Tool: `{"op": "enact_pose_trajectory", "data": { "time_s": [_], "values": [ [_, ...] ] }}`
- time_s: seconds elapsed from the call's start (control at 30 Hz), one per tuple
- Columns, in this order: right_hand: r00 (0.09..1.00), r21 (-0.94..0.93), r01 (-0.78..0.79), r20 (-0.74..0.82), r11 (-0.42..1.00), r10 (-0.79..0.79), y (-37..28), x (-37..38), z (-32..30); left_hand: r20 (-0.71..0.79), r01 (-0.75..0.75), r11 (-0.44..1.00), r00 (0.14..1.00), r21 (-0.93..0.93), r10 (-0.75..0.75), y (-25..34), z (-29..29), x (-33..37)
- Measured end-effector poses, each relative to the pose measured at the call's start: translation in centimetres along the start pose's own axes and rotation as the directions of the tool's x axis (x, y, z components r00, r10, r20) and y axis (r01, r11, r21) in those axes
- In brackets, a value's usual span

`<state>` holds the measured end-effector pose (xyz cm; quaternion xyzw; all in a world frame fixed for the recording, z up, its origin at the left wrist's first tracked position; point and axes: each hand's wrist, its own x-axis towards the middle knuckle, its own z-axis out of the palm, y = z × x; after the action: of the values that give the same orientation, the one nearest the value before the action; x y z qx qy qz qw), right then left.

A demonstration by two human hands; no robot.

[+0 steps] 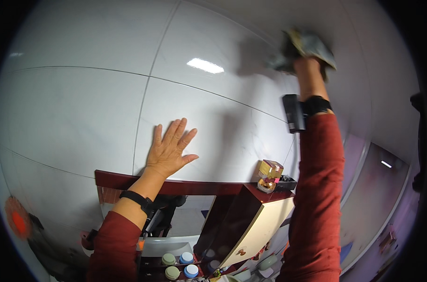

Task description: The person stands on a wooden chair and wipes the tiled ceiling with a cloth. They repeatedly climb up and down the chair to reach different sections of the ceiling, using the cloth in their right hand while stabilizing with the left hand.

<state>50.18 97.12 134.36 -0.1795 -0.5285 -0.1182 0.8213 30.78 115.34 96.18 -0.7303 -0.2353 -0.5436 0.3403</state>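
Observation:
My left hand [170, 149] lies against the white wall tiles [194, 122] with its fingers spread, just above the dark red frame of a mirror cabinet [194, 188]. Nothing is in it. High at the upper right, my right arm stretches up and my right hand [308, 65] grips a crumpled grey and yellowish cloth [314, 44]. Motion blurs the cloth, and its folds hide most of the fingers. It is near the top of the wall; I cannot tell how much of it touches the surface.
A gold and dark red box [271, 168] stands on the cabinet top beside a black tray [286, 183]. Below are a cream cabinet door [255, 230], a mirror [190, 216] and several lidded jars, one with a blue rim [191, 270]. An orange round object [18, 218] hangs at the left.

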Motion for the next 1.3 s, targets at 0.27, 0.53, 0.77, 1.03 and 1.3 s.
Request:
{"op": "enact_pose_trajectory", "data": {
  "time_s": [0.27,0.53,0.77,1.03,1.3],
  "values": [
    [0.816,-0.459,0.517,0.01,0.723,-0.577,-0.1,-2.8,9.5,-0.004,0.007,1.0,1.0,0.01,-0.007,0.1,-0.9,0.3],
    [0.587,-0.491,0.81,0.658,0.322,-0.473,4.6,-10.4,16.1,0.031,0.005,1.0,0.999,0.019,-0.006,0.1,-0.6,0.1],
    [0.563,-0.533,0.776,0.826,0.336,0.01,9.6,-10.9,19.0,-0.009,-0.007,0.999,1.0,0.037,0.007,-0.1,-1.0,0.3],
    [0.518,-0.455,0.848,0.821,0.272,-0.241,10.0,-6.2,9.7,-0.121,-0.016,0.998,0.992,0.062,0.024,0.3,-0.4,0.4],
    [0.873,-0.777,0.466,0.483,0.424,-0.074,12.8,3.3,-12.1,-0.063,-0.033,0.995,0.997,0.096,0.039,0.4,0.2,0.3]
  ]
}}
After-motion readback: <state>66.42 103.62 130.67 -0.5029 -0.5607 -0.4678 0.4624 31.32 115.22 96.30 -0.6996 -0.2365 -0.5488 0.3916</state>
